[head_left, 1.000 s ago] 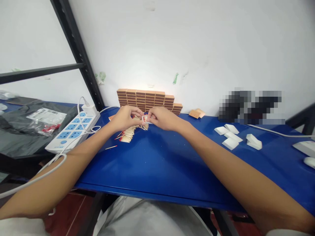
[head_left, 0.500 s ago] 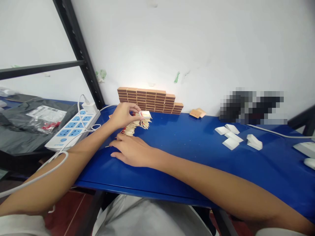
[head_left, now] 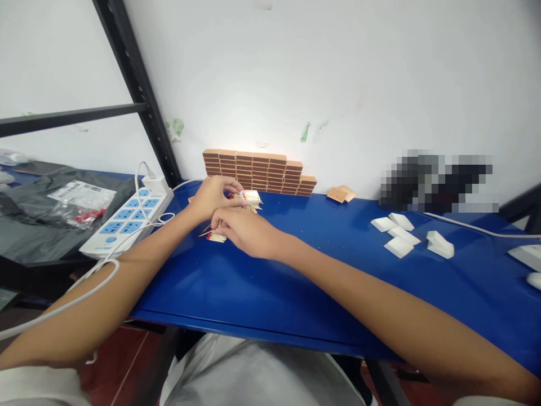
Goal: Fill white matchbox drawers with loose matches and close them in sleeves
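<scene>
My left hand (head_left: 214,197) is closed on a small white matchbox tray (head_left: 252,195), fingers and thumb gripping its near end; red-tipped matches show inside. Just in front of it, my right hand (head_left: 249,231) bends over a heap of matchsticks (head_left: 217,238). Its thumb and fingertips are pinched together, with thin matchsticks sticking out to the left. The back of this hand hides much of the heap; how many sticks it holds cannot be made out.
Brown-sided matchboxes (head_left: 257,171) stand stacked against the wall. Orange cardboard pieces (head_left: 337,194) lie beside them. Several white trays (head_left: 398,246) sit on the blue table (head_left: 296,304) to the right. A power strip (head_left: 95,243) with white cables and a grey plastic bag (head_left: 29,231) are at left.
My right hand has moved up and toward the left hand, closing its fingers on matchsticks from the heap. My left hand keeps the tray in about the same place.
</scene>
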A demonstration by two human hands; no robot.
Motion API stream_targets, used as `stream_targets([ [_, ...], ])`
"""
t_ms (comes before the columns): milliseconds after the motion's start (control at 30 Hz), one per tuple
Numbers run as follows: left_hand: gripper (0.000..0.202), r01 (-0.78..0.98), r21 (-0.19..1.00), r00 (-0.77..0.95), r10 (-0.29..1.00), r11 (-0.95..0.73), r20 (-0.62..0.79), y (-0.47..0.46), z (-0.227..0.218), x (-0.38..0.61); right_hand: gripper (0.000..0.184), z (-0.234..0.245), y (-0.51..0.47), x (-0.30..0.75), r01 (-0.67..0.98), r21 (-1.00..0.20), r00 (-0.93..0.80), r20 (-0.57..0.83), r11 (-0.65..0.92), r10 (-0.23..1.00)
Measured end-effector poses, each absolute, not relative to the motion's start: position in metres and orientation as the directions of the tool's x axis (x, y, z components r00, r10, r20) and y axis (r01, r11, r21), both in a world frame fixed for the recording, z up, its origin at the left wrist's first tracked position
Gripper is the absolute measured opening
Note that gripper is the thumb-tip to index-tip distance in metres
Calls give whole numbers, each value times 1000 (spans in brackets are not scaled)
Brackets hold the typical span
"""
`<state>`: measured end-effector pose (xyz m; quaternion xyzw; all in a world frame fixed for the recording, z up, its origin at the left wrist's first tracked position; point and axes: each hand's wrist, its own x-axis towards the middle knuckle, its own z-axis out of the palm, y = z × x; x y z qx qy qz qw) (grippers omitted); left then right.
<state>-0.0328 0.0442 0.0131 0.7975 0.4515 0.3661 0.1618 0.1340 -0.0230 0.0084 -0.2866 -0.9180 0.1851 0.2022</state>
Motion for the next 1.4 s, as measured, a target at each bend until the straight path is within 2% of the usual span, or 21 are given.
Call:
stream_targets([
  [100,35,598,597,312,841,-535,442,46,12,-34,22,9,-18,139,379,-450,-785,306,809,538],
  [167,34,603,588,305,837,-539,454,46,12,-34,21,6,-17,138,333,-503,-779,330,798,533],
  [267,33,608,588,297,839,-534,455,45,12,-35,9,-1,-19,131,271,-680,-701,346,682,623],
  [333,34,607,595,293,844,-527,449,45,13,-35,10,-6,-20,126,214,-784,-657,326,583,679],
  [433,36,614,584,297,841,-531,453,44,14,-35,15,-14,-21,122,190,-823,-642,308,535,702],
  [700,40,619,562,305,827,-549,472,45,11,-37,12,-30,-23,123,432,-586,-620,359,686,697],
  [833,42,621,563,307,830,-546,466,45,11,-36,4,-28,-27,122,465,-547,-629,349,696,695],
  [1033,44,612,572,308,831,-546,464,44,12,-34,16,-26,-29,120,548,-483,-654,262,683,709],
  [1133,41,605,580,319,833,-546,451,44,12,-33,16,-22,-27,123,553,-459,-700,196,695,686],
  [1267,26,585,576,381,820,-571,426,43,14,-33,15,-3,-16,136,494,-434,-752,221,753,620],
  [1400,18,622,509,426,803,-595,417,43,15,-33,14,18,9,162,593,-380,-659,279,710,699],
])
